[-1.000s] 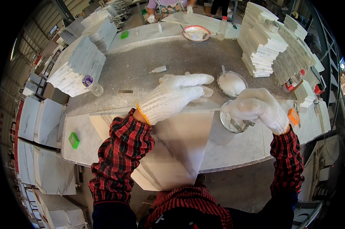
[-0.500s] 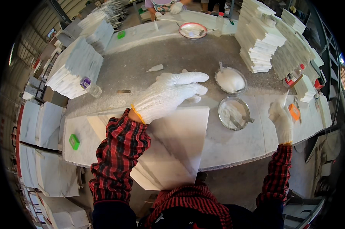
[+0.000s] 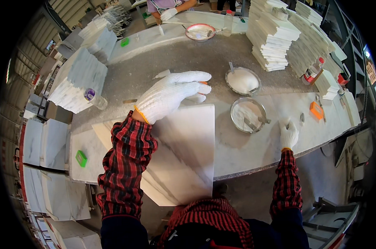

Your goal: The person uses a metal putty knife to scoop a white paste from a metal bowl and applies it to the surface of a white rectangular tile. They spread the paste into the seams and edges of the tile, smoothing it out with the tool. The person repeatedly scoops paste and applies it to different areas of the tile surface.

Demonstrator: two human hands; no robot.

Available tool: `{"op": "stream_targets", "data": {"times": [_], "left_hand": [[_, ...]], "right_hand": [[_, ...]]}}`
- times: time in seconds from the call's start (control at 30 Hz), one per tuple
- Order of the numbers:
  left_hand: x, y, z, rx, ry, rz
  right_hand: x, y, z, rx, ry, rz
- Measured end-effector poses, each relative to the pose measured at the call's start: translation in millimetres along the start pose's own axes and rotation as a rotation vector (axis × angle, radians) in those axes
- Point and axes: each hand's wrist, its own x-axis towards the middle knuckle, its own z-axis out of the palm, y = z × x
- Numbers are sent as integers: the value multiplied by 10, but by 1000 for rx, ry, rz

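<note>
My left hand [image 3: 175, 94], in a white knit glove with an orange cuff, reaches over the far edge of a pale veined marble slab [image 3: 184, 153]. Its fingers are stretched and apart; a small orange spot, unclear what, shows between them. The slab rests on the worktable and juts over its near edge toward my body. My right hand [image 3: 289, 135], gloved too, is low over the tabletop with fingers curled in; what they hold, if anything, is hidden. Beside it lie a small grey blade-like piece [image 3: 302, 119] and an orange box [image 3: 316, 111].
Two metal bowls of white powder, one near [image 3: 233, 118] and one farther [image 3: 229, 83], stand between my hands. Marble stacks rise at left [image 3: 80, 79] and right [image 3: 271, 37]. A clear bottle [image 3: 100, 102], green box [image 3: 81, 158] and red-capped bottle [image 3: 312, 71] stand around. A co-worker's gloved hand [image 3: 168, 14] is opposite.
My right hand has come left and nearer, away from the orange box, and its fingers have curled. The view has shifted slightly; my left hand stays at the slab's far edge.
</note>
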Motion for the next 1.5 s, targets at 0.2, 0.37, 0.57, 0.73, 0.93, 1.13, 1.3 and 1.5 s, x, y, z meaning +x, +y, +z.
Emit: {"op": "stream_targets", "data": {"times": [0.2,0.37,0.57,0.73,0.93,1.13,1.3,1.5], "left_hand": [[37,-65,6,-108,-27,47],[-8,-30,24,-91,5,0],[33,-61,-13,59,-10,53],[122,-157,34,-3,-10,124],[203,-367,-100,256,-78,438],[229,-352,-58,207,-35,394],[168,-200,0,0,-49,143],[185,-298,-46,242,-50,342]], "right_hand": [[-109,134,-135,-62,119,-93],[-686,-365,-446,261,265,-86],[-1074,-1219,-437,148,-115,-347],[-863,-1171,-158,146,-155,-450],[-810,-1164,-258,287,-226,-287],[-812,-1239,-339,403,-332,-88],[-749,-1087,-123,377,-271,-223],[-768,-1076,-337,780,-503,111]]}}
